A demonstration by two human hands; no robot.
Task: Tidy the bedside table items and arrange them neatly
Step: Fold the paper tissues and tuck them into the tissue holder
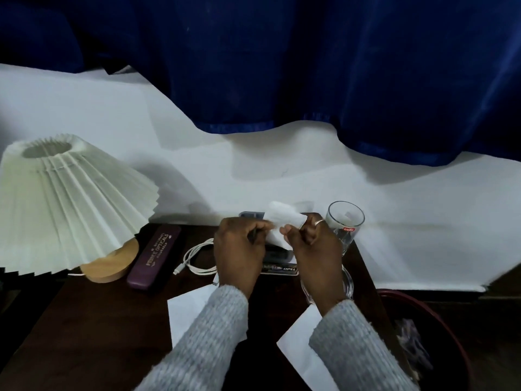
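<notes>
White tissue (284, 221) is held above the back edge of the dark wooden bedside table (93, 320), pinched from both sides. Left hand (239, 249): fingers curled, tips pressed on the tissue's left edge. Right hand (313, 246): fingers curled, tissue's right end nipped between thumb and forefinger; a ring is seen on one finger. Grey knit sleeves are worn.

On the table: pleated lamp (70, 204) with wooden base at left, purple spectacle case (155, 256) just beside it, coiled white cable (197, 258) next, dark items under the hands (type cannot be told). Clear glass (345, 224) stands just right of the right hand. Two white paper sheets (186, 314) lie near the front edge. A dark red bin (439, 311) is seen at lower right, beside the table.
</notes>
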